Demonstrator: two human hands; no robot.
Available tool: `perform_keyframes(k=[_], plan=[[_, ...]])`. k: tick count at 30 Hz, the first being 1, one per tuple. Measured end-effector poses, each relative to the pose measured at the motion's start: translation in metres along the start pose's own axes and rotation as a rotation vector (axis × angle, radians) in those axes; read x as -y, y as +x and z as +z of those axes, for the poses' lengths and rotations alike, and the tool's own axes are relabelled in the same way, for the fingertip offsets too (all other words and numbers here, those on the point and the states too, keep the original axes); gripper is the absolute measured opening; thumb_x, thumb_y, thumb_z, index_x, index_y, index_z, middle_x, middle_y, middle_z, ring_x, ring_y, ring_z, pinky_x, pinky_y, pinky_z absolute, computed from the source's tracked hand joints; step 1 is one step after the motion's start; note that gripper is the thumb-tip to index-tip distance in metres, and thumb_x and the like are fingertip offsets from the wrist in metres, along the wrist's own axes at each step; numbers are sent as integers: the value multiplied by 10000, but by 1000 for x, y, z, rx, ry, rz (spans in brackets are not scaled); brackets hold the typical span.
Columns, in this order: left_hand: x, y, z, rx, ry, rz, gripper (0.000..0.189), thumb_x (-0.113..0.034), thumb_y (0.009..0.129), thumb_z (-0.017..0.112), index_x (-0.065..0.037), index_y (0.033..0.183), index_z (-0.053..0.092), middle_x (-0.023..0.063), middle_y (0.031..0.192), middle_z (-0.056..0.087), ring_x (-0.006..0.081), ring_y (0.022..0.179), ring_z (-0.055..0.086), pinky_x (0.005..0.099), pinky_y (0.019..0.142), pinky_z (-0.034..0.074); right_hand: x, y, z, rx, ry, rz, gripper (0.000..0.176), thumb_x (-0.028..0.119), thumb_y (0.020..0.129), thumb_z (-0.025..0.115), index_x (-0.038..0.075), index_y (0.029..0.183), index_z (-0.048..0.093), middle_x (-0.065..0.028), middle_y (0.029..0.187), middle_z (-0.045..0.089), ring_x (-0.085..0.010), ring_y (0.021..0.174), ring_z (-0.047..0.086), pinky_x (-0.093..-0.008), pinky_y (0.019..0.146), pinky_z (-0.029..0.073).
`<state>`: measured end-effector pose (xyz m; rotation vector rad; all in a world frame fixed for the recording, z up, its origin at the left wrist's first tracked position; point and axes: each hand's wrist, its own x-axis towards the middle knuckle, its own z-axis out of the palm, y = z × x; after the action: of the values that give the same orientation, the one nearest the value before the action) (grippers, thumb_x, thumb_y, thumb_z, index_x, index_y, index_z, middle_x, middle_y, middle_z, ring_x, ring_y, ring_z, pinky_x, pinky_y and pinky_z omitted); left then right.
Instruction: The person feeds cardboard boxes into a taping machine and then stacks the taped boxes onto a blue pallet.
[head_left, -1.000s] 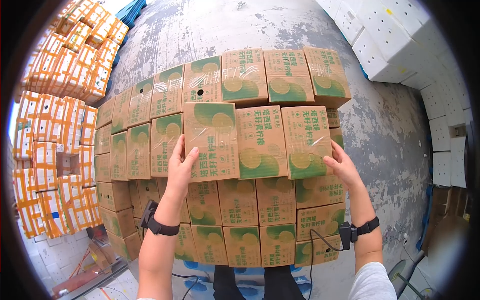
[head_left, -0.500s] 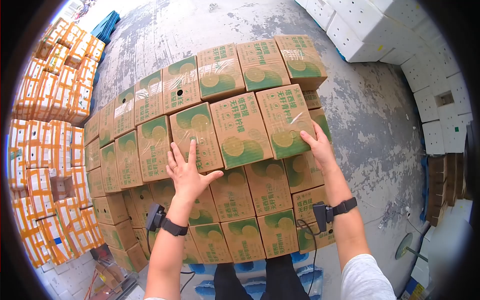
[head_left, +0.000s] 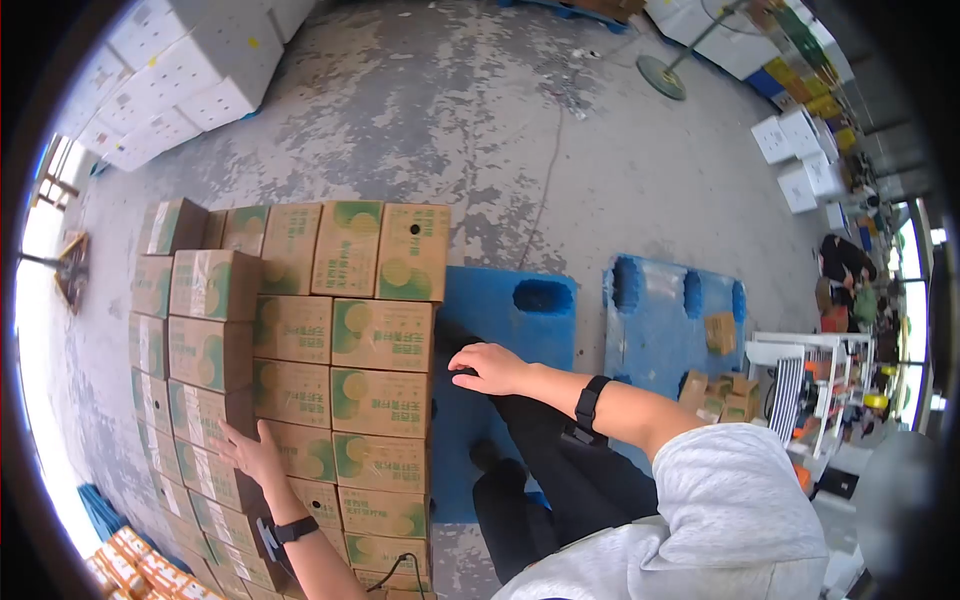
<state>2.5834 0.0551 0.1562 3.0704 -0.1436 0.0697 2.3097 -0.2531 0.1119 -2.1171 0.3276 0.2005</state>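
My left hand (head_left: 255, 455) is spread open against the side of the raised row of cardboard cartons (head_left: 212, 355), with its fingertips near a box edge. These brown boxes carry green print and a round fruit picture, and clear tape crosses some of them. A lower step of cartons (head_left: 382, 400) lies on the near side, level with my left wrist. Away from the stack, my right hand (head_left: 490, 367) hangs above my dark trouser leg (head_left: 545, 440), fingers loosely bent and apart, nothing visible in it. Both wrists wear black straps.
A blue plastic pallet (head_left: 500, 300) sticks out under the stack beside my legs. A second blue pallet (head_left: 655, 315) bears flattened or loose cardboard. White foam boxes (head_left: 190, 75) are piled at upper left. A round stand base (head_left: 662, 77) rests on the worn floor, and a white rack (head_left: 820, 390) stands right.
My view has swung to the right, so the stack now lies at left. My right hand has left the carton and moved over my leg. My left hand remains by the boxes.
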Motion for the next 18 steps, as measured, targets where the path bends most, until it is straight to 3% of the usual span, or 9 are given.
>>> perform_keyframes(k=[2,4,5,7,8,12,14,15,18], plan=[[-26,-65,-12,78,-143,238,611,-207,787,606,-42,1308,332,258,1364,236,385,1244,273,450,1003,259,-49,-113,25,75,-110,381,281,279,774,569,83,973,593,-120,917,601,-282,941,560,-401,794,444],[-34,-127,-4,333,-298,466,494,-165,794,585,-16,1239,428,222,1323,343,352,1179,380,418,948,333,-91,-222,46,53,-156,751,298,270,764,555,88,997,593,-124,963,602,-292,977,551,-416,809,438],[-41,-164,2,420,-333,485,414,-146,793,576,1,1171,495,190,1191,498,329,1055,502,388,875,404,-110,-274,54,38,-106,911,287,240,753,545,85,989,599,-133,989,603,-302,978,553,-422,806,444],[-64,-236,6,698,-584,414,327,-98,802,560,21,1106,540,162,980,608,232,872,601,316,761,466,-138,-372,74,-153,13,1198,297,241,718,570,66,953,615,-146,976,611,-321,934,570,-424,795,458],[-80,-265,3,857,-644,397,317,-76,802,562,19,1103,545,155,982,610,181,862,598,276,741,468,-171,-421,96,-145,16,1228,323,256,703,585,60,957,618,-145,988,611,-317,948,567,-423,795,458],[-137,-356,41,1149,-540,580,300,-86,786,597,20,1066,574,133,924,630,150,794,604,252,704,475,-215,-556,97,-164,190,1488,440,340,646,673,61,982,614,-143,1010,605,-299,973,561,-397,824,454],[-187,-395,70,1205,-480,649,303,-92,778,612,17,1058,582,128,916,634,144,770,605,252,695,477,-258,-609,90,-96,122,1545,630,381,611,714,92,1140,532,-145,1149,532,-318,1084,487,-414,877,421],[-219,-416,88,1225,-459,692,309,-91,776,613,16,1063,580,128,916,635,141,768,605,253,692,478,-279,-626,81,-103,138,1553,630,381,611,714,92,1140,532,-145,1149,532,-318,1084,487,-414,877,421],[-318,-483,165,1255,-360,875,332,-93,770,607,7,1084,569,127,920,636,146,746,616,254,650,482,-376,-671,60,-233,34,1730,899,395,571,762,149,1314,319,-174,1305,342,-374,1191,334,-456,942,347]])
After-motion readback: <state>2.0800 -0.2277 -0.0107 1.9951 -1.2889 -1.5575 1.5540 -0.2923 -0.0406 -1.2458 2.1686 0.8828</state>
